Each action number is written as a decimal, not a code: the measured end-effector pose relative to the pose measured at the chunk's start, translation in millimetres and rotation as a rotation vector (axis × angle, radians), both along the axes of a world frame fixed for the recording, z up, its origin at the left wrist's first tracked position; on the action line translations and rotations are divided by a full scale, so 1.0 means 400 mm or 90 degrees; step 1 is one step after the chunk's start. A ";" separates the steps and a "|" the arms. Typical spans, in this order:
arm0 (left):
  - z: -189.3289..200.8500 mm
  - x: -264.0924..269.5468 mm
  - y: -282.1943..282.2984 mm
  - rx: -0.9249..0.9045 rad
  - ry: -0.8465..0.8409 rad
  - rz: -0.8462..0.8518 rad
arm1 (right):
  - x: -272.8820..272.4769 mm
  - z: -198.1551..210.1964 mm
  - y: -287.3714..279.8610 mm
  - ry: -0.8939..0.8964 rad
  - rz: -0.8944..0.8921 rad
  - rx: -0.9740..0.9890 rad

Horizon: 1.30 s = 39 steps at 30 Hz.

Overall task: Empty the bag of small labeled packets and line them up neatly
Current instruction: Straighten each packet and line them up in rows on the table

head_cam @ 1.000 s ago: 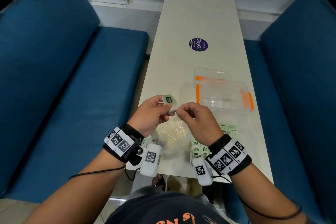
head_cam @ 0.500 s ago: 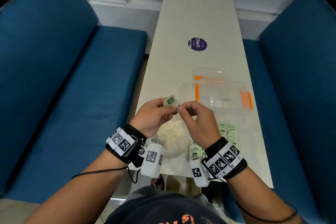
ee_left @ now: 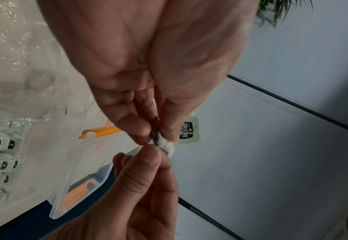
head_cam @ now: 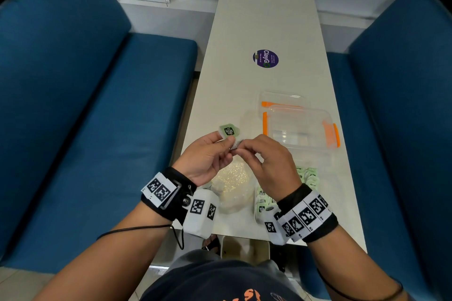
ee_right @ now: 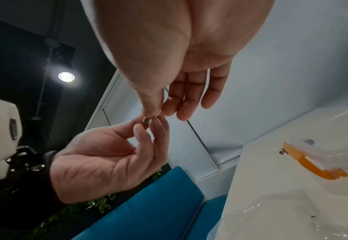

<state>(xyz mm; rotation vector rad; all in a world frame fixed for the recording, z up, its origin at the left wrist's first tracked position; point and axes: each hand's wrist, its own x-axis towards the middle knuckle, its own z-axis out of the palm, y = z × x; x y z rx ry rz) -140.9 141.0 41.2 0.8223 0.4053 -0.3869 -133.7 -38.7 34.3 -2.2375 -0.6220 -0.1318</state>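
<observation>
Above the table's near end, my left hand (head_cam: 228, 142) pinches a small green packet with a black label (head_cam: 229, 131) between thumb and fingers. A second white packet (ee_left: 167, 146) sits just under the thumb. My right hand (head_cam: 241, 148) meets it from the right, thumb and forefinger pinching that second packet's edge (ee_right: 148, 120). The crumpled clear bag (head_cam: 232, 183) lies on the table below both hands. Rows of green packets (head_cam: 263, 200) lie to its right, partly hidden by my right wrist, with more (head_cam: 308, 175) farther right.
A clear plastic container with orange latches (head_cam: 300, 127) stands open beyond my right hand, its lid (head_cam: 281, 99) behind it. A purple round sticker (head_cam: 265, 58) marks the white table (head_cam: 264, 19) farther back. Blue benches (head_cam: 97, 117) flank both sides.
Both hands stay together over the bag. The right fingertips have closed in against the left thumb, and the labelled packet has tipped slightly.
</observation>
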 end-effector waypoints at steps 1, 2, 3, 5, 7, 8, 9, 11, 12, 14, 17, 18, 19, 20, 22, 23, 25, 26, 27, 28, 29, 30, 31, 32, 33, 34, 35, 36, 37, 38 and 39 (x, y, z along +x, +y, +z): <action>0.000 0.000 0.000 -0.001 0.002 0.002 | -0.001 0.003 0.002 -0.001 0.004 0.004; 0.001 0.000 0.000 -0.002 0.003 0.004 | -0.002 0.006 0.003 -0.001 0.006 0.010; 0.003 0.001 0.001 -0.003 0.001 0.005 | -0.003 0.008 0.004 0.001 0.007 0.016; 0.004 0.003 0.004 -0.002 -0.008 0.006 | -0.006 0.011 0.002 0.006 0.012 0.027; 0.010 0.003 0.006 0.006 -0.019 0.003 | -0.010 0.016 0.000 0.013 0.014 0.049; 0.013 0.003 0.007 0.014 -0.029 0.000 | -0.012 0.022 0.000 0.026 0.008 0.073; 0.015 0.002 0.008 0.026 -0.041 -0.005 | -0.014 0.029 0.000 0.049 -0.006 0.106; 0.015 -0.001 0.011 0.057 -0.067 -0.017 | -0.012 0.049 -0.001 0.102 -0.048 0.176; 0.015 -0.002 0.012 0.075 -0.080 -0.025 | -0.009 0.059 -0.001 0.123 -0.065 0.203; 0.013 -0.005 0.013 0.110 -0.103 -0.043 | -0.001 0.073 0.001 0.144 -0.075 0.224; 0.017 -0.012 0.012 0.146 -0.136 -0.063 | 0.015 0.081 0.002 0.113 -0.026 0.164; 0.018 -0.015 0.012 0.155 -0.147 -0.067 | 0.020 0.081 0.001 0.099 -0.010 0.130; 0.019 -0.017 0.012 0.164 -0.156 -0.071 | 0.024 0.082 0.000 0.091 -0.002 0.098; 0.018 -0.019 0.012 0.173 -0.164 -0.074 | 0.026 0.083 -0.002 0.089 0.001 0.072; 0.015 -0.023 0.015 0.189 -0.176 -0.082 | 0.027 0.086 -0.003 0.111 0.001 0.052; 0.014 -0.024 0.017 0.195 -0.178 -0.087 | 0.027 0.087 -0.004 0.134 0.002 0.056; 0.013 -0.027 0.021 0.203 -0.178 -0.092 | 0.026 0.090 -0.004 0.197 0.009 0.079; 0.013 -0.029 0.023 0.205 -0.178 -0.094 | 0.026 0.092 -0.005 0.226 0.015 0.092; 0.015 -0.031 0.025 0.205 -0.177 -0.096 | 0.026 0.094 -0.007 0.247 0.019 0.103; 0.016 -0.034 0.027 0.203 -0.174 -0.097 | 0.025 0.095 -0.010 0.262 0.019 0.113; 0.017 -0.036 0.028 0.198 -0.170 -0.098 | 0.024 0.097 -0.012 0.271 0.014 0.125; 0.018 -0.038 0.029 0.191 -0.165 -0.099 | 0.023 0.098 -0.014 0.278 0.006 0.139; 0.019 -0.040 0.029 0.180 -0.159 -0.102 | 0.023 0.099 -0.015 0.284 -0.002 0.153; 0.020 -0.042 0.029 0.166 -0.154 -0.106 | 0.022 0.097 -0.015 0.290 -0.009 0.163; 0.022 -0.044 0.028 0.151 -0.152 -0.110 | 0.020 0.095 -0.015 0.296 -0.011 0.169; 0.022 -0.045 0.027 0.136 -0.153 -0.113 | 0.018 0.091 -0.013 0.303 -0.010 0.174; 0.023 -0.047 0.026 0.123 -0.156 -0.116 | 0.014 0.089 -0.011 0.310 -0.006 0.178; 0.023 -0.048 0.025 0.112 -0.159 -0.116 | 0.010 0.087 -0.009 0.318 -0.004 0.183; 0.024 -0.048 0.025 0.104 -0.162 -0.115 | 0.005 0.087 -0.008 0.328 -0.002 0.189; 0.023 -0.048 0.026 0.103 -0.169 -0.114 | 0.001 0.087 -0.007 0.339 -0.002 0.195; 0.022 -0.049 0.026 0.105 -0.176 -0.116 | -0.003 0.088 -0.006 0.352 -0.002 0.202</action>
